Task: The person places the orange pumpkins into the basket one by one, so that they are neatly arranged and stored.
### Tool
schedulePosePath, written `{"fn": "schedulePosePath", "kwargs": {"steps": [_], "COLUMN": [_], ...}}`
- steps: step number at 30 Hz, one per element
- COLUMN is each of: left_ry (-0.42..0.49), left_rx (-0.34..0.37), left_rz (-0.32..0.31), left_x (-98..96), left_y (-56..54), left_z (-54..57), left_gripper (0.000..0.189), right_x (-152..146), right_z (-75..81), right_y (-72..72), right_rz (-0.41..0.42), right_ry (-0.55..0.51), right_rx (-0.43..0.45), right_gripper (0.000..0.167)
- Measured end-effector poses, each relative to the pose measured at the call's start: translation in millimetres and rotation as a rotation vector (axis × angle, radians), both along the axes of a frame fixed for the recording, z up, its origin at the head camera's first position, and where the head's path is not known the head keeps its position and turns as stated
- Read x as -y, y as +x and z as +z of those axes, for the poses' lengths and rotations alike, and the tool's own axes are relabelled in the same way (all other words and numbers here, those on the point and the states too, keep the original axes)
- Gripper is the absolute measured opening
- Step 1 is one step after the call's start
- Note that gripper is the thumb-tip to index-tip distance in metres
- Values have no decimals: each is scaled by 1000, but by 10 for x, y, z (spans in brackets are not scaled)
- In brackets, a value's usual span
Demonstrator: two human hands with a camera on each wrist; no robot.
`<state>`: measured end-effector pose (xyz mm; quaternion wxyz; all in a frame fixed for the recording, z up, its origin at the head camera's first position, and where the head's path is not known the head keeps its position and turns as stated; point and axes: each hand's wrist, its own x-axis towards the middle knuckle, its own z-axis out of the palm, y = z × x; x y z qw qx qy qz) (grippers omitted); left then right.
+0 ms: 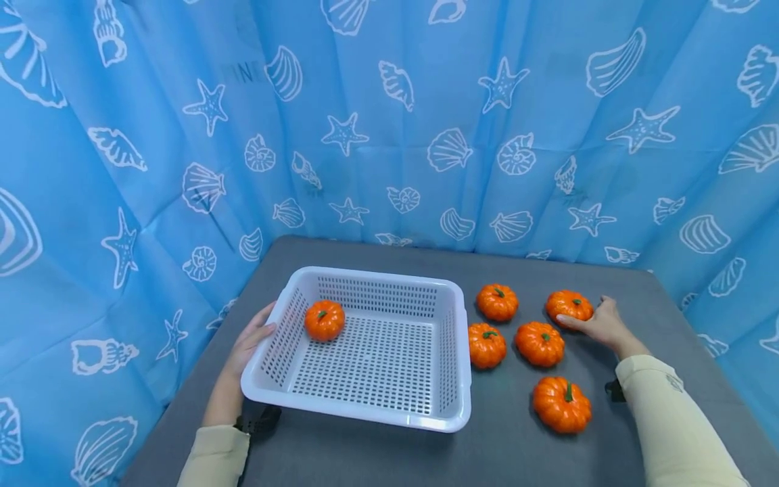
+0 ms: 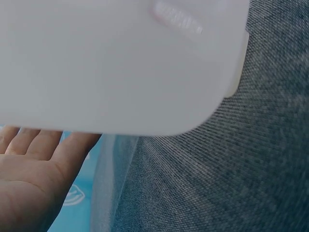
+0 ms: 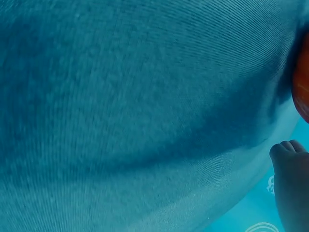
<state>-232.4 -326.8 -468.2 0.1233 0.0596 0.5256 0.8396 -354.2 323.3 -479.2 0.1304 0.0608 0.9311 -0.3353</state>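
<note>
A white perforated plastic basket stands on the grey table, with one small orange pumpkin inside near its left wall. My left hand touches the basket's left side; in the left wrist view the fingers reach up to the basket edge, their tips hidden behind it. On the right, my right hand is at the back right pumpkin, thumb along its near side and fingers spread beyond its right side. In the right wrist view that hand appears below an orange pumpkin cut off by the frame.
Several more pumpkins lie right of the basket: one at the back, one against the basket's right wall, one in the middle and one in front. A blue shell-print curtain hangs behind the table.
</note>
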Motion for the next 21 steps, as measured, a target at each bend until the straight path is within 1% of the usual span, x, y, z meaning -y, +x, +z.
{"fn": "schedulePosePath", "kwargs": {"steps": [4, 7, 11, 14, 16, 21], "left_ry": [-21, -41, -31, -23, -38, -65], "left_rx": [8, 5, -1, -21, -35, -74], "left_rz": [-3, 6, 8, -9, -14, -29], "left_x": [-2, -10, -7, -2, -2, 19], "left_y": [9, 14, 13, 9, 7, -24], "left_z": [-3, -7, -11, -19, -28, -91], "left_gripper": [56, 56, 55, 55, 54, 53], "right_x": [12, 37, 71, 76, 78, 76], "right_z": [-52, -82, -130, -158, -165, -169], "right_y": [-12, -24, -39, -49, -52, -53], "right_rz": [7, 9, -9, -27, -37, -43], "right_ry": [-8, -13, -19, -21, -30, -46], "right_rx": [-4, -7, -1, -5, -15, -44], "right_gripper": [120, 121, 123, 122, 121, 119]}}
